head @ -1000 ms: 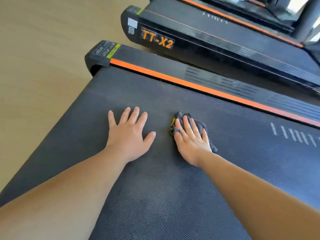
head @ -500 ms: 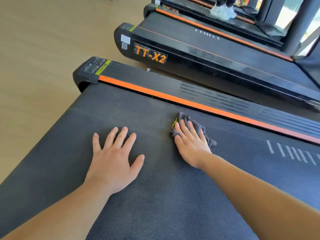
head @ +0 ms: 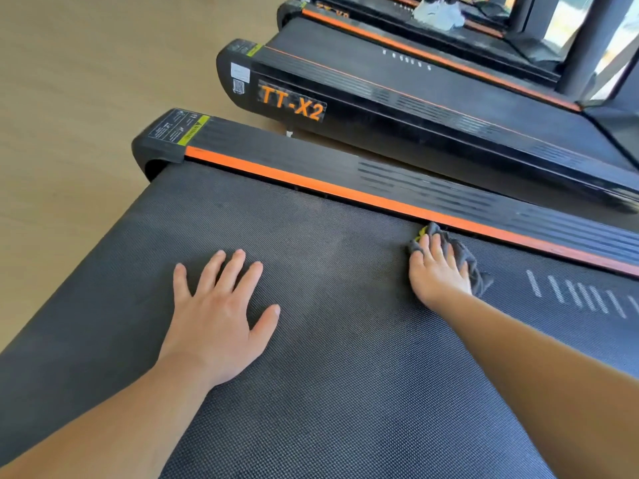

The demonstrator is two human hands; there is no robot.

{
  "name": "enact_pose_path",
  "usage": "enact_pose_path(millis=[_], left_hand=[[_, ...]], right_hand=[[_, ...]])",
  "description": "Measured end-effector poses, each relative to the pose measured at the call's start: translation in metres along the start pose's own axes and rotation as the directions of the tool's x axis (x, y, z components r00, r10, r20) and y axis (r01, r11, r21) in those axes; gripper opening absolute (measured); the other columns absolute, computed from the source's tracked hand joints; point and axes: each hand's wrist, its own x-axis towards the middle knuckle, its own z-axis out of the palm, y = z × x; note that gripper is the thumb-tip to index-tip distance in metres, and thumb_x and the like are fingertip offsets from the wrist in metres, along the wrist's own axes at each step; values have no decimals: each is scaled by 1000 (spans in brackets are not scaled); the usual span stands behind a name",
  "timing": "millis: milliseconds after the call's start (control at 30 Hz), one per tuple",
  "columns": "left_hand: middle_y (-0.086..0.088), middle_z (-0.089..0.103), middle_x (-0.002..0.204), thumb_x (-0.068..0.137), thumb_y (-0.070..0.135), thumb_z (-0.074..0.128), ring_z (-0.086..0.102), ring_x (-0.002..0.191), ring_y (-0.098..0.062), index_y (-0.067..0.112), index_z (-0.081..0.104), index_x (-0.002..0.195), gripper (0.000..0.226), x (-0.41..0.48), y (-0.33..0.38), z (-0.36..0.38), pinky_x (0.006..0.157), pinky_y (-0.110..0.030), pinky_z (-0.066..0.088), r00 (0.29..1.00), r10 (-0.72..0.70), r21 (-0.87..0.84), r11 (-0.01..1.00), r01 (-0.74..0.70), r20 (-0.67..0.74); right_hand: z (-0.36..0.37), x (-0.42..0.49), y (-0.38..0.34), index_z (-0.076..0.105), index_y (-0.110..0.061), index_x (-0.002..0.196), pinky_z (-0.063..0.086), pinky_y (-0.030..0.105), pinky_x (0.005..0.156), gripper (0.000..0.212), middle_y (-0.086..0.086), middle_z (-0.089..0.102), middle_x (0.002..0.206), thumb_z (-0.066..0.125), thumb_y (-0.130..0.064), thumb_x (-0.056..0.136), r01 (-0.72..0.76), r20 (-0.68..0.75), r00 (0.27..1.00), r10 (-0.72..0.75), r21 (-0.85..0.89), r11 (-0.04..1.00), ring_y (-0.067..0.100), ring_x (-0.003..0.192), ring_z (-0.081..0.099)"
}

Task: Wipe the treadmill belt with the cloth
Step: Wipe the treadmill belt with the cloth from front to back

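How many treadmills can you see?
3. The nearest treadmill, under the cloth; the TT-X2 treadmill beside it; a third treadmill beyond, at the top. More may be cut off above.

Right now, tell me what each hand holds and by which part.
Nothing is gripped. The right hand presses flat on the middle of the grey cloth, pinning it to the belt beside the orange strip. The left hand lies flat on the belt.

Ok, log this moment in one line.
left hand flat on black treadmill belt | right hand pressing grey cloth beside orange strip
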Motion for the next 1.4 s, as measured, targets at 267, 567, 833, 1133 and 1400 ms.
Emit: enact_pose_path(millis=[267, 567, 833, 1133, 1400], left_hand=[[6, 12, 172, 92, 77, 13, 4, 159, -20, 35, 25, 161, 82, -1, 2, -2, 123, -66, 5, 1000, -16, -4, 1000, 16, 0], [6, 11, 172, 92, 77, 13, 2, 159, -20, 35, 23, 161, 81, 0, 0, -3, 123, -66, 4, 1000, 3, -22, 1000, -3, 8], [7, 11, 172, 92, 77, 13, 3, 159, -19, 36, 23, 161, 81, -1, 1, -3, 123, -65, 5, 1000, -13, -7, 1000, 13, 7], [8, 3, 173, 92, 77, 12, -5, 159, -18, 37, 16, 162, 80, 1, -1, -1, 124, -65, -1, 1000, -4, -30, 1000, 5, 3], [6, 12, 172, 92, 74, 19, 3, 158, -20, 35, 24, 160, 79, -1, 2, 0, 122, -66, 2, 1000, -28, -22, 999, 28, 5]], right_hand=[[30, -85, -62, -3, -32, 164, -15, 32, 125, 63, -18, -17, 166, -2, -52, 104, 748, 129, 663, -737, -138, 649, 6, 154, -21], [7, 1, -48, 8, -32, 165, -6, 49, 127, 60, -6, -2, 174, 11, -45, 107, 158, -47, 986, -161, -48, 986, 18, 159, -8], [32, -104, -68, -2, -33, 164, -14, 32, 126, 59, -19, -15, 167, 8, -50, 108, 795, 154, 606, -780, -140, 590, 3, 154, -20], [14, -3, -76, 6, -26, 166, -5, 43, 128, 61, -8, -5, 173, 9, -43, 107, 281, -26, 957, -287, -143, 949, 13, 159, -7], [56, -171, -93, 12, -29, 165, -18, 26, 123, 73, -16, -3, 169, -4, -52, 97, 679, 50, 733, -679, 8, 734, 0, 153, -19]])
